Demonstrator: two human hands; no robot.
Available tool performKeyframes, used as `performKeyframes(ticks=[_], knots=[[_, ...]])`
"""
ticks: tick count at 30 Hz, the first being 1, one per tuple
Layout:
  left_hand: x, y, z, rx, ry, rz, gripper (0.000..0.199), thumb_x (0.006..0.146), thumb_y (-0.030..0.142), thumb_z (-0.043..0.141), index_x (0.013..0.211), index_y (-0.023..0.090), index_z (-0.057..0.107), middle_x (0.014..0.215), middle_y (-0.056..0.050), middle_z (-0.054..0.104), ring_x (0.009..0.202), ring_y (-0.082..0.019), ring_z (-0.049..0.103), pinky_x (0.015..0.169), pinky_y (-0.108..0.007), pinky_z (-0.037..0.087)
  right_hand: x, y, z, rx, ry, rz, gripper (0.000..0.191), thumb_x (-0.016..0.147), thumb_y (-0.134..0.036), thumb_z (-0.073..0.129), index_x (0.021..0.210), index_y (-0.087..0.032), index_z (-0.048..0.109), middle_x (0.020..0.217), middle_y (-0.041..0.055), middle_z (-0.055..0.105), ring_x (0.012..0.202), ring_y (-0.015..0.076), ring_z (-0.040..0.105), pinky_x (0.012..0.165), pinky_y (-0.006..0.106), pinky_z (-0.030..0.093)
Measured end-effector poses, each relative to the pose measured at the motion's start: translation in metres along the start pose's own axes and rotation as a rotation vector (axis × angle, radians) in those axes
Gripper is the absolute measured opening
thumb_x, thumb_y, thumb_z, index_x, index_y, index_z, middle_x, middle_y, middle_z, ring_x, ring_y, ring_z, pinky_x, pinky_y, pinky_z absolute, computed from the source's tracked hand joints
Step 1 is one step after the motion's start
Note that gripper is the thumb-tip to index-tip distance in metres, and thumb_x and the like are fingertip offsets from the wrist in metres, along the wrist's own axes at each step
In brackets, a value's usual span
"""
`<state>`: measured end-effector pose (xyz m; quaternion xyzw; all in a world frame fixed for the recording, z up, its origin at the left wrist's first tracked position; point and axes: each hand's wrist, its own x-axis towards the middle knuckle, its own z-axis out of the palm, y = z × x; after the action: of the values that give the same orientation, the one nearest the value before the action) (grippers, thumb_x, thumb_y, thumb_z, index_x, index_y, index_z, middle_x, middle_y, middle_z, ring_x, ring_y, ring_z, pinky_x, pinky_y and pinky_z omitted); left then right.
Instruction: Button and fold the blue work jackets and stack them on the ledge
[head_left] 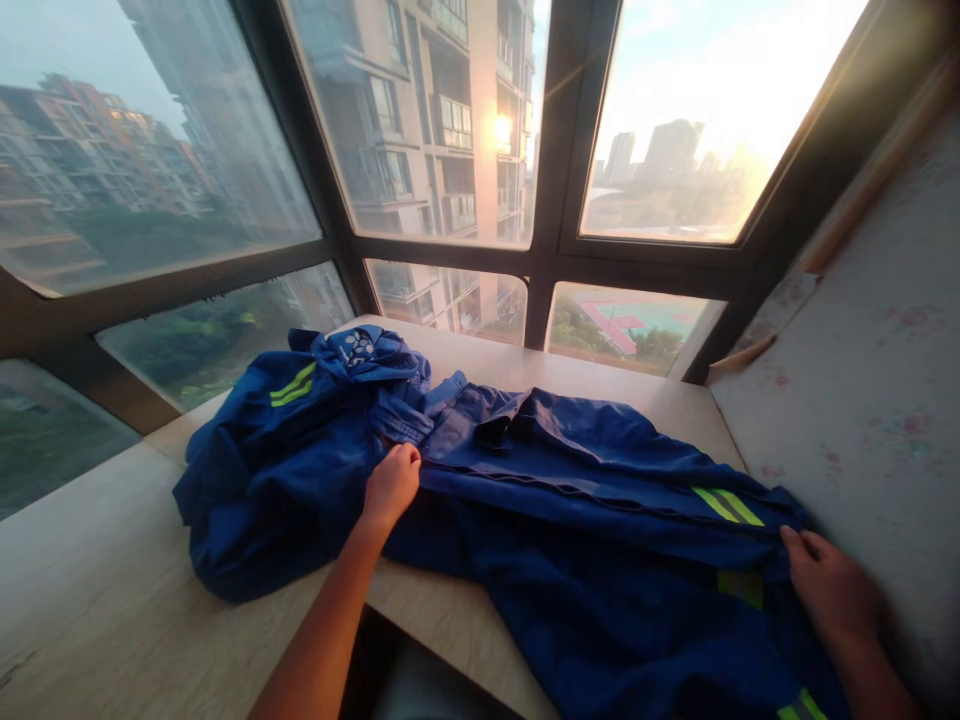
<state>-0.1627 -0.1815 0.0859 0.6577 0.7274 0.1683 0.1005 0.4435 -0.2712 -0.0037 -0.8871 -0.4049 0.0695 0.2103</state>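
Blue trousers point(600, 490) with yellow-green reflective bands lie stretched along the window ledge, one leg hanging over its front edge. My left hand point(393, 484) pinches the blue cloth at the waist end, its fingers closed. At the far right my right hand point(829, 580) grips the trousers by the leg end, thumb and fingers together on the cloth. A crumpled blue jacket point(277, 490) with a similar band lies left of my left hand. On top of it sits a bundled blue cloth point(367, 350) with a white print.
The pale stone ledge point(97, 590) runs below large windows with a dark frame point(559, 150). A flower-patterned wall point(862, 400) closes off the right side, with peeling edging near the window corner. A dark gap point(405, 670) shows below the ledge's front edge.
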Motion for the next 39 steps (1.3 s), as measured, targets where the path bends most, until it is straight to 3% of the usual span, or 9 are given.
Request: performKeyframes(ticks=[6,8,11,14,20,23,26,31,39], knots=[[-0.005,-0.024,0.002,-0.091,0.084,-0.061,0.012,0.089,0.024,0.047,0.082,0.022,0.056,0.090,-0.005,0.066,0.084,-0.021,0.063,0.071,-0.028,0.044,0.013,-0.003,0.008,-0.131,-0.080,-0.010,0.053,0.087,-0.054,0.035,0.101,-0.020,0.072,0.085,0.0225,0.070,0.075,0.0396,0.066,0.065,0.049,0.046],[-0.009,-0.027,0.008,-0.151,0.104,-0.066,0.014,0.090,0.029,0.046,0.082,0.022,0.055,0.086,-0.004,0.066,0.082,-0.020,0.063,0.070,-0.028,0.045,0.009,-0.007,0.004,-0.215,-0.116,-0.046,0.053,0.088,-0.050,0.035,0.107,-0.016,0.071,0.093,0.0241,0.071,0.080,0.0405,0.067,0.067,0.050,0.047],[-0.021,-0.026,0.013,-0.248,0.115,-0.048,0.022,0.092,0.040,0.043,0.082,0.023,0.054,0.080,0.000,0.065,0.077,-0.019,0.064,0.069,-0.027,0.047,-0.009,-0.028,-0.004,-0.300,0.023,-0.184,0.057,0.089,-0.047,0.035,0.124,-0.009,0.061,0.116,0.0259,0.066,0.096,0.0413,0.065,0.079,0.052,0.048],[-0.036,-0.018,0.017,-0.354,0.168,-0.011,0.025,0.092,0.044,0.044,0.084,0.024,0.055,0.082,0.000,0.066,0.078,-0.018,0.064,0.072,-0.027,0.047,-0.045,-0.081,-0.004,-0.204,0.138,-0.459,0.052,0.091,-0.042,0.039,0.128,-0.010,0.057,0.128,0.0221,0.061,0.113,0.0370,0.059,0.094,0.048,0.047],[-0.059,0.012,0.030,-0.364,0.264,0.093,0.025,0.094,0.041,0.042,0.081,0.024,0.054,0.080,-0.002,0.064,0.079,-0.020,0.062,0.075,-0.030,0.047,-0.152,-0.249,0.042,0.290,-0.264,-1.004,0.028,0.096,-0.030,0.047,0.116,-0.025,0.065,0.116,0.0080,0.068,0.108,0.0241,0.062,0.096,0.039,0.049],[-0.064,0.017,0.037,-0.366,0.266,0.103,0.024,0.094,0.040,0.040,0.081,0.024,0.053,0.078,-0.002,0.063,0.077,-0.020,0.062,0.073,-0.029,0.047,-0.190,-0.316,0.070,0.322,-0.325,-1.131,0.025,0.094,-0.026,0.055,0.116,-0.025,0.065,0.115,0.0065,0.068,0.106,0.0227,0.061,0.092,0.035,0.049],[-0.067,0.012,0.041,-0.431,0.236,0.108,0.023,0.094,0.039,0.040,0.084,0.024,0.054,0.078,0.000,0.064,0.074,-0.018,0.062,0.070,-0.028,0.047,-0.208,-0.351,0.091,0.158,-0.352,-1.189,0.020,0.094,-0.025,0.055,0.110,-0.025,0.067,0.108,0.0050,0.069,0.098,0.0218,0.062,0.086,0.033,0.048],[-0.058,-0.001,0.055,-0.488,0.281,0.063,0.024,0.093,0.038,0.041,0.087,0.023,0.058,0.087,-0.003,0.068,0.081,-0.019,0.065,0.076,-0.029,0.050,-0.210,-0.351,0.107,0.059,-0.360,-1.205,0.018,0.096,-0.023,0.051,0.099,-0.021,0.068,0.097,0.0068,0.068,0.087,0.0205,0.062,0.080,0.031,0.045],[-0.035,-0.017,0.078,-0.528,0.360,-0.065,0.025,0.094,0.043,0.043,0.086,0.023,0.055,0.083,-0.003,0.067,0.079,-0.020,0.064,0.077,-0.030,0.050,-0.167,-0.298,0.108,0.150,-0.366,-0.964,0.022,0.093,-0.018,0.050,0.100,-0.021,0.070,0.098,0.0067,0.069,0.092,0.0204,0.064,0.079,0.029,0.048]])
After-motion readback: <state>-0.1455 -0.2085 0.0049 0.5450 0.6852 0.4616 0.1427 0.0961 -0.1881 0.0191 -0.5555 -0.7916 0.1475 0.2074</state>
